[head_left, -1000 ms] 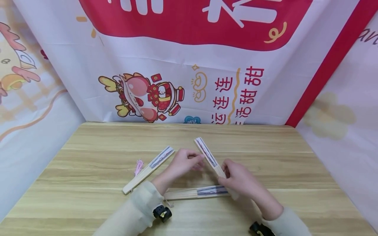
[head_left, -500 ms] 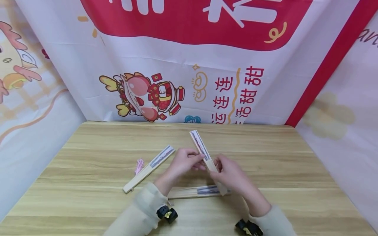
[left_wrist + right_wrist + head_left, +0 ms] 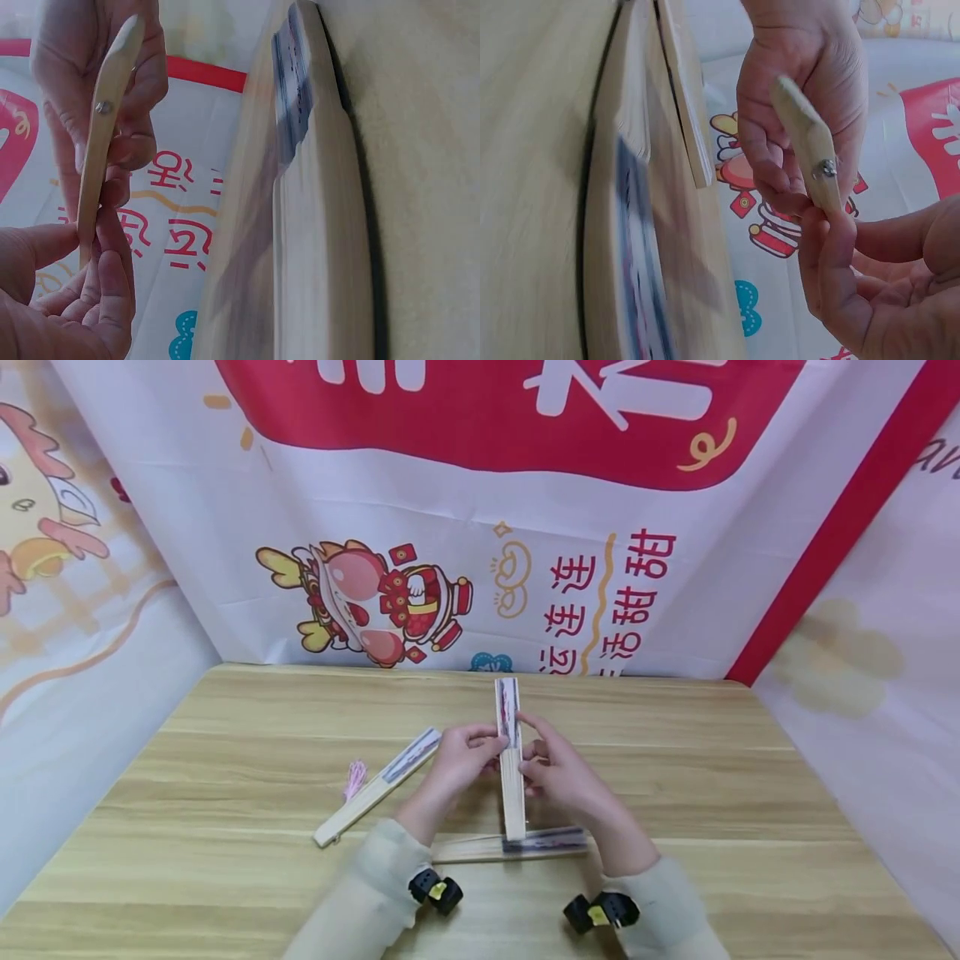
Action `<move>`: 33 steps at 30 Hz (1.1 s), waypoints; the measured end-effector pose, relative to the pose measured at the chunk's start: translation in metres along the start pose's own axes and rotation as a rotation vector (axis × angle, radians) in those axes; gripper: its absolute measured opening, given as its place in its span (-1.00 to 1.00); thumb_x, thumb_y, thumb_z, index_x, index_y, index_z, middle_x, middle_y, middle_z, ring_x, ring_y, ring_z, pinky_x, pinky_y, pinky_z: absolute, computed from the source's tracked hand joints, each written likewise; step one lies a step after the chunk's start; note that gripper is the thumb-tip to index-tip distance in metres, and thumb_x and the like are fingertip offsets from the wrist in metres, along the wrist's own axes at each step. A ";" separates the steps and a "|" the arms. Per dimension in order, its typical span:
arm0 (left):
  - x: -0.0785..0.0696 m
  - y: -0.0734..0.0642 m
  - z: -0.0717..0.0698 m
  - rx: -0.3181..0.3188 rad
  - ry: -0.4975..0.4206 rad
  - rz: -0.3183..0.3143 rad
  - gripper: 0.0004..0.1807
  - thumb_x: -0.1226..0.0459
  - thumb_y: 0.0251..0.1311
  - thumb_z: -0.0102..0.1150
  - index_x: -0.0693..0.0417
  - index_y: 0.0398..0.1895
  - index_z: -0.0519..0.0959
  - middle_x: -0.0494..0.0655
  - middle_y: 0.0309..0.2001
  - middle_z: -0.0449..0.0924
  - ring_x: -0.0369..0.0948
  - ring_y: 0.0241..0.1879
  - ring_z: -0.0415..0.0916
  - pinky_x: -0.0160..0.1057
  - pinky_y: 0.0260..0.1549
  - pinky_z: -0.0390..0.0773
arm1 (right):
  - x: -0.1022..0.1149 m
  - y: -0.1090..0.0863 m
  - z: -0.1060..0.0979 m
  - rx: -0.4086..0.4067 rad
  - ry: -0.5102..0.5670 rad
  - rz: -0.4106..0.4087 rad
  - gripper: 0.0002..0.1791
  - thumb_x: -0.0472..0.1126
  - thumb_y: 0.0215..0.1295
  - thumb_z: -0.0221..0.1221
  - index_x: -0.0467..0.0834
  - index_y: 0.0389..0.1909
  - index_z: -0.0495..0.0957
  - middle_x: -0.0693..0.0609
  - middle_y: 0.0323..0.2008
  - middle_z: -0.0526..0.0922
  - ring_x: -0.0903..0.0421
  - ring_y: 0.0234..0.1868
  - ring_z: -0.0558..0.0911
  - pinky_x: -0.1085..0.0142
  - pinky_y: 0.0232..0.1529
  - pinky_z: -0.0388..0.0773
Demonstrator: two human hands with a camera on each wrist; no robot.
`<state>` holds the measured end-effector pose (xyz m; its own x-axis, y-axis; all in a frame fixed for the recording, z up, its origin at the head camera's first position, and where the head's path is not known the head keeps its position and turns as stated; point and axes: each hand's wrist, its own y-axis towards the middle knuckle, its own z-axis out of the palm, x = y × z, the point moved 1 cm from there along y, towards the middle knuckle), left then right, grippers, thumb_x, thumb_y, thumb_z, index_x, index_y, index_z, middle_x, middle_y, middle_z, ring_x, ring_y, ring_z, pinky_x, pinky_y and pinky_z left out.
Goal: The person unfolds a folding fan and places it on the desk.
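Observation:
Upright between both hands is a folded fan (image 3: 512,789) with pale wooden ribs and a printed blue-and-red strip. My left hand (image 3: 463,764) pinches its left side with thumb and fingers. On its right side, my right hand (image 3: 561,777) holds it between thumb and fingers, the index finger reaching up along the printed part. A metal rivet (image 3: 103,107) shows near the fan's lower end in the left wrist view. Below the held fan, a second folded fan (image 3: 472,850) lies crosswise on the table, partly overlapped by it.
A third folded fan (image 3: 360,806) lies diagonally to the left, with a pink tassel (image 3: 356,779) beside it. The wooden table (image 3: 712,777) ends at a printed cloth backdrop (image 3: 420,493). Cloth also hangs at both sides.
The held fan has swung from a leftward tilt to nearly upright and moved left. My right hand has shifted left and up along it; my left hand has come to grip it.

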<state>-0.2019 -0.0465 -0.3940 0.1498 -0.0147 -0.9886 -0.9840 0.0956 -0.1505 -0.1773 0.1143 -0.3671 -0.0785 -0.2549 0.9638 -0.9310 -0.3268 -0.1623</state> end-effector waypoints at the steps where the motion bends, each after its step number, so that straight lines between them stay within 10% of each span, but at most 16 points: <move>1: 0.001 0.000 0.000 -0.010 0.006 -0.001 -0.71 0.36 0.30 0.21 0.34 0.03 0.61 0.17 -0.20 0.74 -0.31 -0.49 0.58 -0.18 -0.28 0.69 | 0.000 0.003 0.002 -0.015 0.024 0.002 -0.22 -0.52 0.41 -0.06 0.06 0.55 0.04 -0.13 -0.22 0.49 0.09 -0.39 0.51 0.32 -0.35 0.56; 12: 0.002 -0.008 0.001 -0.053 0.160 0.064 -0.49 0.39 0.20 0.30 0.18 0.25 0.52 0.12 -0.13 0.62 -0.23 -0.43 0.53 -0.27 -0.38 0.61 | -0.012 0.012 0.008 -0.066 0.127 -0.001 -0.13 -0.59 0.32 0.01 0.02 0.57 0.02 -0.09 -0.30 0.52 0.09 -0.45 0.50 0.33 -0.39 0.54; 33: -0.003 -0.009 0.003 -0.117 0.145 0.124 -0.47 0.36 0.21 0.32 0.03 0.28 0.52 0.05 -0.10 0.62 -0.26 -0.55 0.47 -0.40 -0.58 0.48 | -0.020 0.017 -0.004 0.129 0.346 -0.028 -0.02 -0.58 0.32 -0.01 0.19 0.59 -0.11 0.09 -0.14 0.48 0.25 -0.33 0.57 0.42 -0.23 0.57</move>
<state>-0.1932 -0.0440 -0.3894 0.0198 -0.1536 -0.9879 -0.9998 -0.0102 -0.0185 -0.1930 0.1173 -0.3881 -0.1905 0.0716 0.9791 -0.8837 -0.4468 -0.1393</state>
